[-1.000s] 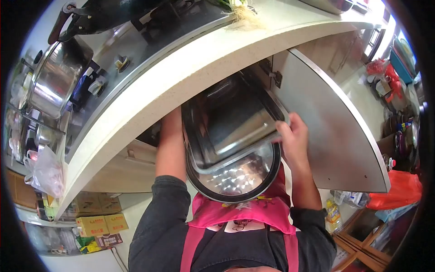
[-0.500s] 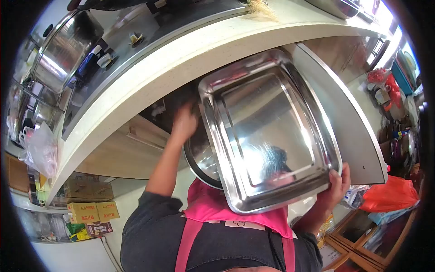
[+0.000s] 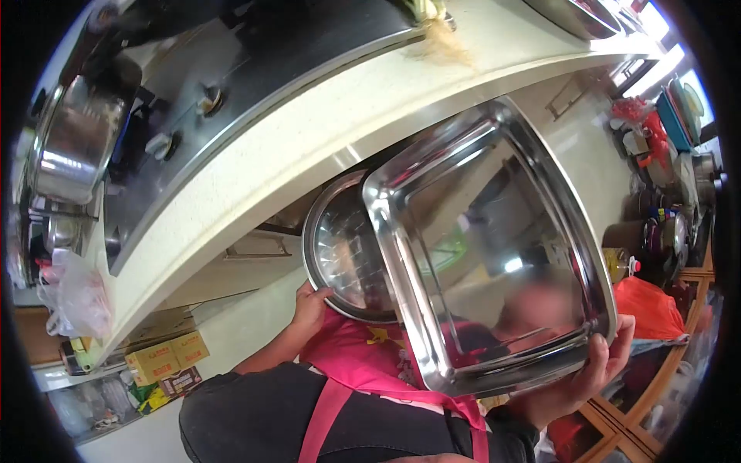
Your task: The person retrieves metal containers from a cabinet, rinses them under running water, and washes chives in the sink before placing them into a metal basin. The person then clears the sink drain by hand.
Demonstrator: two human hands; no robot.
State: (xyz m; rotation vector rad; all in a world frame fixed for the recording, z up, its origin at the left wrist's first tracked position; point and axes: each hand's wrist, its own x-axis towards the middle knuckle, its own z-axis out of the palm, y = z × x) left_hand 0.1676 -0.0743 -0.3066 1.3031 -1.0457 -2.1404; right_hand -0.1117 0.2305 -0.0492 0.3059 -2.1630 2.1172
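Note:
A rectangular steel tray with a raised rim is tilted in front of my body. My right hand grips its lower right corner, thumb over the rim. Behind its left side, partly hidden, is a round steel pan. My left hand holds the lower left rim of this pan, with the fingertips on the edge. The upper edges of both pieces are close to the underside of the pale counter.
On the left are a steel pot, a stove and a plastic bag. Roots of a vegetable lie on the counter near a metal bowl. Boxes stand lower left, a red bag at right.
My left hand has come out of the cabinet and taken hold of the round pan, which now shows farther left. The tray, in my right hand, has shifted right. The cabinet door no longer shows open.

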